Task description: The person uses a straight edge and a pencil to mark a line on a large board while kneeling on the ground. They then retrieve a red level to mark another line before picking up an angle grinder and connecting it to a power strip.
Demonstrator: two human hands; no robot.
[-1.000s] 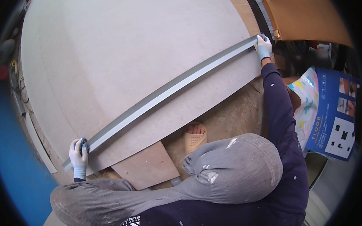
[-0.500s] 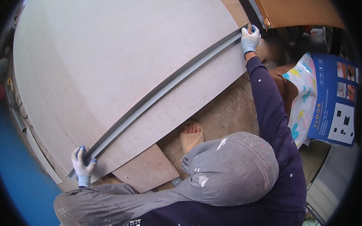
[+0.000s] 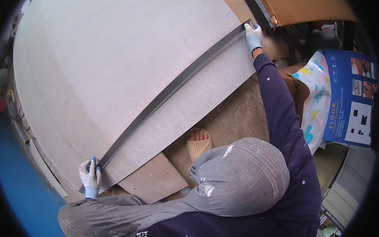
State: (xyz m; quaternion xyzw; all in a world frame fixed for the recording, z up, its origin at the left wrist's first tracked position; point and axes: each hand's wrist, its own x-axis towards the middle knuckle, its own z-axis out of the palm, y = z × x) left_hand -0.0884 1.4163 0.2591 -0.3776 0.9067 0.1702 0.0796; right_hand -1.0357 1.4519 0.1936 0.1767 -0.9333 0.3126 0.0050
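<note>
A long grey metal angle strip (image 3: 174, 85) runs slantwise across a large pale board (image 3: 95, 61); the lens makes it look bowed. At its near left end my left hand (image 3: 90, 176), in a white and blue work glove, is closed with fingers and thumb around the strip. My right hand (image 3: 253, 36), gloved alike, reaches out at full arm's length and grips the far right end by the board's edge. A small thin piece shows at the right fingertips, too small to name. The strip's dark face is seen now.
A smaller tan board piece (image 3: 154, 178) lies under the big board's near edge. My sandalled foot (image 3: 198, 143) rests on the brown floor beside it. To the right stand a blue printed carton (image 3: 349, 99) and patterned plastic wrap (image 3: 315, 91). A brown cardboard sheet (image 3: 310, 10) is at the far right.
The metal strip has been turned about its length, so its lighter face no longer shows. My right hand has shifted slightly left and my left hand slightly right, both still at its ends.
</note>
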